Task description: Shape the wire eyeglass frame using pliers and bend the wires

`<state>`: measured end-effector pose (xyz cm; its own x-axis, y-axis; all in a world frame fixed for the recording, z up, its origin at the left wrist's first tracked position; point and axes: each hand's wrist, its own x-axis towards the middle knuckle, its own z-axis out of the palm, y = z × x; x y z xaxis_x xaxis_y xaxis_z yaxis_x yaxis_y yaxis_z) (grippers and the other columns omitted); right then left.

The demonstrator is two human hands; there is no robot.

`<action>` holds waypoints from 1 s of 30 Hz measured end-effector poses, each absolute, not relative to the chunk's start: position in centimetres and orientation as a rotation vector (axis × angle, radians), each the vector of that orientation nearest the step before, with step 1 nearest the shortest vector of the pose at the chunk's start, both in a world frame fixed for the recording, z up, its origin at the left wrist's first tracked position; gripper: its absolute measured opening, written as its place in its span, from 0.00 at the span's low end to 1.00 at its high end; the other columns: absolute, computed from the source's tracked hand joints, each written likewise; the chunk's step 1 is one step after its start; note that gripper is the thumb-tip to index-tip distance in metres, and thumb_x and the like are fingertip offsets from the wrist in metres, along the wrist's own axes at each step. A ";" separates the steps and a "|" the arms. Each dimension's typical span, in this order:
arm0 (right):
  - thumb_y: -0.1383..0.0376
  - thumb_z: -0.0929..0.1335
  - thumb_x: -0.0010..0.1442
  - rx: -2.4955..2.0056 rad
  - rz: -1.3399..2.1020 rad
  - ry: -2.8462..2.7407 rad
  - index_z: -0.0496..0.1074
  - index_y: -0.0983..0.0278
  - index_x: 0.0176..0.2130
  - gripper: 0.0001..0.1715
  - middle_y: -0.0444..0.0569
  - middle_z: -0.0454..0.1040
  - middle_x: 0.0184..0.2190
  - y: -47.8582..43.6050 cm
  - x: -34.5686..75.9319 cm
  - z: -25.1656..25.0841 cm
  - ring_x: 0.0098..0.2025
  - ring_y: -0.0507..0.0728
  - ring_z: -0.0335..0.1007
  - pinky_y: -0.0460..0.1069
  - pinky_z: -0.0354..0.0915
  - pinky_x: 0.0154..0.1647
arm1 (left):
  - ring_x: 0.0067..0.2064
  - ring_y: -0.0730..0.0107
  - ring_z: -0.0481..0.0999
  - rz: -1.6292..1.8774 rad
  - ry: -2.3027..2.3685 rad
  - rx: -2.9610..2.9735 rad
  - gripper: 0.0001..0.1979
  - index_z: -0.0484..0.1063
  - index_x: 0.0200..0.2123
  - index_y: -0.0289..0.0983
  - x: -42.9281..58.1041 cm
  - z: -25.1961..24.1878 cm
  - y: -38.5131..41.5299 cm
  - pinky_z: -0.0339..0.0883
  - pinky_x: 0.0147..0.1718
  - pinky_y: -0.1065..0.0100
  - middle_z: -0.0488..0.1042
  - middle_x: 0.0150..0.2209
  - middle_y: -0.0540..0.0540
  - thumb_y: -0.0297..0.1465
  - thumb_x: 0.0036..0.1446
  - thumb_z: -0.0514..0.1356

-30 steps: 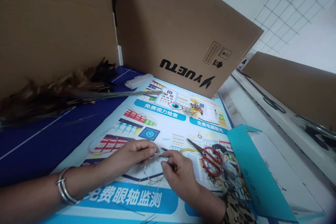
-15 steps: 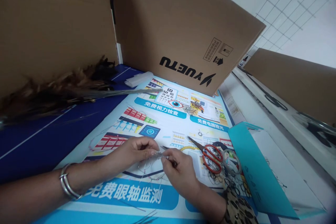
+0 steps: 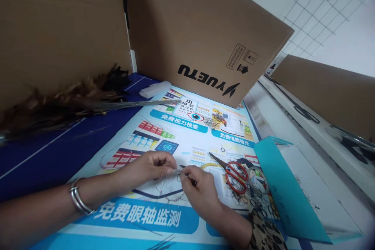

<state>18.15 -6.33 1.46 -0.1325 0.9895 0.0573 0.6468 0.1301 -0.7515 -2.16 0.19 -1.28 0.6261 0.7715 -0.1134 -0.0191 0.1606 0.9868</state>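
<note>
My left hand (image 3: 146, 169) and my right hand (image 3: 199, 191) meet over a printed poster (image 3: 181, 140) on the table. Both pinch a thin strand of wire or thread (image 3: 175, 172) between their fingertips. Loose ends of the strand (image 3: 168, 195) trail down onto the poster below my hands. My right hand also seems to grip a small dark tool, too small to name. A silver bangle (image 3: 77, 199) sits on my left wrist.
Red-handled scissors (image 3: 234, 174) lie just right of my hands, beside a pile of small dark rings (image 3: 258, 203). A teal folder (image 3: 284, 199) lies at the right. A feather duster (image 3: 64, 103) rests at the left. Cardboard panels (image 3: 205, 27) stand behind.
My hands have stayed together on the strand, with only small finger movements. The view shifted slightly.
</note>
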 end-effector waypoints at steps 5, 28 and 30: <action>0.64 0.65 0.60 -1.587 0.769 -1.859 0.76 0.62 0.35 0.09 0.41 0.72 0.22 -6.4 18.2 1.4 0.25 0.51 0.67 0.43 0.57 0.27 | 0.24 0.75 0.63 0.588 0.698 1.326 0.14 0.76 0.33 0.36 -2.3 -0.8 0.3 0.55 0.24 0.72 0.68 0.23 0.53 0.42 0.55 0.65; 0.69 0.65 0.60 -1.585 0.792 -1.847 0.76 0.61 0.30 0.11 0.42 0.75 0.25 -5.7 18.4 2.0 0.29 0.51 0.70 0.42 0.61 0.30 | 0.32 0.70 0.66 0.578 0.647 1.421 0.14 0.73 0.46 0.39 -2.7 -0.7 0.0 0.60 0.31 0.69 0.68 0.31 0.51 0.40 0.61 0.61; 0.70 0.64 0.59 -1.578 0.839 -1.847 0.75 0.61 0.28 0.12 0.41 0.73 0.23 -5.5 18.4 2.4 0.28 0.51 0.69 0.42 0.60 0.28 | 0.31 0.71 0.66 0.594 0.647 1.381 0.14 0.72 0.45 0.39 -2.6 -0.7 0.1 0.59 0.30 0.69 0.68 0.30 0.52 0.40 0.60 0.61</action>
